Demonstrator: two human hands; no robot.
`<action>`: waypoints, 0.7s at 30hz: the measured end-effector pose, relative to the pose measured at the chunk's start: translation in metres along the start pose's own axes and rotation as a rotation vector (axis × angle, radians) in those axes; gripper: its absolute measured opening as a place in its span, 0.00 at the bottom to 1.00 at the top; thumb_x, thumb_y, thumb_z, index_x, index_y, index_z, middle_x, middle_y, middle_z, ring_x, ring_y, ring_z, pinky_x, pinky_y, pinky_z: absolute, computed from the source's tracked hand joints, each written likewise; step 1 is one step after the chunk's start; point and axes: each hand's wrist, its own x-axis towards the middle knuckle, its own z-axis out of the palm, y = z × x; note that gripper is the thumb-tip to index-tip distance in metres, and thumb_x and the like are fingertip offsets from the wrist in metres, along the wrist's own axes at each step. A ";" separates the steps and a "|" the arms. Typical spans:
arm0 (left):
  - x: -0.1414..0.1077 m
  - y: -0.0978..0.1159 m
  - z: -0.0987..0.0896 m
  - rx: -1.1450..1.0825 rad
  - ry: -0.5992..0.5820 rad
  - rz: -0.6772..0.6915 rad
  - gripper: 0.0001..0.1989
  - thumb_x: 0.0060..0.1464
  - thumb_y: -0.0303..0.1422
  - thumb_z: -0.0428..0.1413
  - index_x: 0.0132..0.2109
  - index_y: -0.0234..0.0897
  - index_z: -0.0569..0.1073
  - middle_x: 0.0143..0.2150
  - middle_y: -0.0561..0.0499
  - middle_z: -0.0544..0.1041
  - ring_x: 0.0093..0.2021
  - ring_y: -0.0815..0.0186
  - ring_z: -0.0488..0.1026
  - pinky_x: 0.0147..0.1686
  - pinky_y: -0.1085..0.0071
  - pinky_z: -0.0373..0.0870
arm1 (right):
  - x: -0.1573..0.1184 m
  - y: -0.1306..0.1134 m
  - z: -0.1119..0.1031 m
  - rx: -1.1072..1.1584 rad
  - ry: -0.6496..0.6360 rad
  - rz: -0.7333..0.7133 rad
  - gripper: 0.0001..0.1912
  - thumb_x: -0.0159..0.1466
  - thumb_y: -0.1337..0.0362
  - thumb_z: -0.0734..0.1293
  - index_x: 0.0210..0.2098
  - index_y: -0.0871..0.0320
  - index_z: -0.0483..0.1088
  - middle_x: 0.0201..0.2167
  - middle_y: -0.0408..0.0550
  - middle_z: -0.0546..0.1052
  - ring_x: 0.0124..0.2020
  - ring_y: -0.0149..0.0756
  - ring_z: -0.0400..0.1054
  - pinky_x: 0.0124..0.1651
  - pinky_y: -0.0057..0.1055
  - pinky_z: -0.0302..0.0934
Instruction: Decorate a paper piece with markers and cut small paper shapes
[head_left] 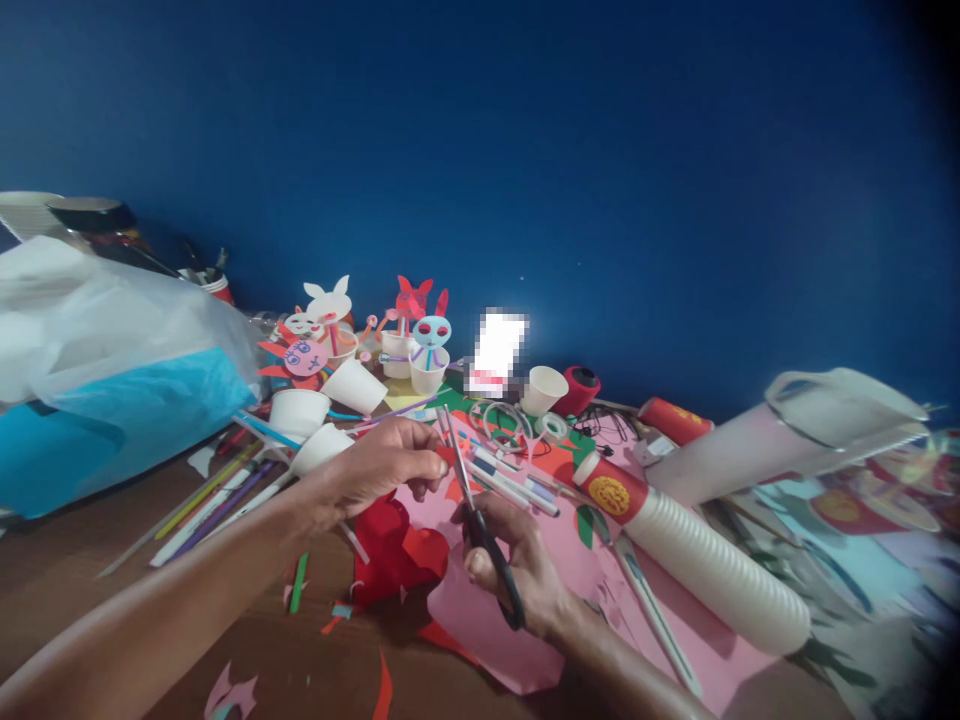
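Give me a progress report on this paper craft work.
Done: cup figures stand at the back, like the blue-faced one. In hand: the right hand works black-handled scissors beside a red paper scrap at the left hand. Left: a stack of white paper cups and pink paper.

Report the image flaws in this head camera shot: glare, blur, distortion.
Head view: a glaring white rectangle is pixelated beyond recognition; the wide lens tilts the scene and curves the stack of paper cups; the blue wall darkens into black at the top-right corner; the scissors show no obvious blur.
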 end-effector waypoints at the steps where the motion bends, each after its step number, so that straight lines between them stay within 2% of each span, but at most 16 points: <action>1: 0.000 0.000 -0.001 0.003 -0.009 0.002 0.03 0.38 0.24 0.52 0.21 0.31 0.69 0.17 0.56 0.67 0.17 0.76 0.62 0.19 0.77 0.57 | 0.000 0.000 0.000 0.000 -0.001 0.005 0.20 0.53 0.49 0.64 0.37 0.58 0.66 0.26 0.44 0.66 0.27 0.33 0.60 0.31 0.30 0.57; 5: 0.001 0.000 -0.003 0.030 -0.022 0.009 0.02 0.38 0.24 0.52 0.21 0.31 0.69 0.17 0.56 0.67 0.17 0.76 0.61 0.19 0.77 0.57 | 0.000 -0.001 0.000 0.006 -0.006 0.025 0.20 0.52 0.49 0.64 0.36 0.58 0.67 0.26 0.45 0.67 0.28 0.34 0.61 0.31 0.30 0.57; 9: 0.001 0.000 -0.005 0.055 0.015 0.007 0.01 0.39 0.25 0.53 0.24 0.31 0.69 0.18 0.55 0.68 0.18 0.75 0.62 0.21 0.76 0.60 | 0.000 -0.001 0.000 0.043 0.004 0.023 0.20 0.52 0.50 0.65 0.36 0.59 0.66 0.27 0.45 0.67 0.28 0.33 0.61 0.30 0.29 0.57; 15: 0.000 0.000 -0.003 0.046 0.070 0.019 0.02 0.40 0.26 0.53 0.23 0.33 0.67 0.18 0.56 0.69 0.19 0.75 0.63 0.21 0.77 0.60 | 0.000 0.001 0.000 0.131 -0.022 0.009 0.19 0.54 0.50 0.65 0.37 0.58 0.65 0.25 0.43 0.66 0.22 0.28 0.58 0.25 0.25 0.56; 21: -0.002 0.004 -0.003 0.127 0.063 0.010 0.02 0.39 0.25 0.52 0.23 0.32 0.68 0.16 0.56 0.68 0.17 0.76 0.61 0.19 0.78 0.57 | 0.001 -0.005 -0.001 0.086 -0.066 -0.011 0.18 0.54 0.51 0.64 0.37 0.59 0.65 0.24 0.42 0.64 0.24 0.29 0.57 0.27 0.26 0.55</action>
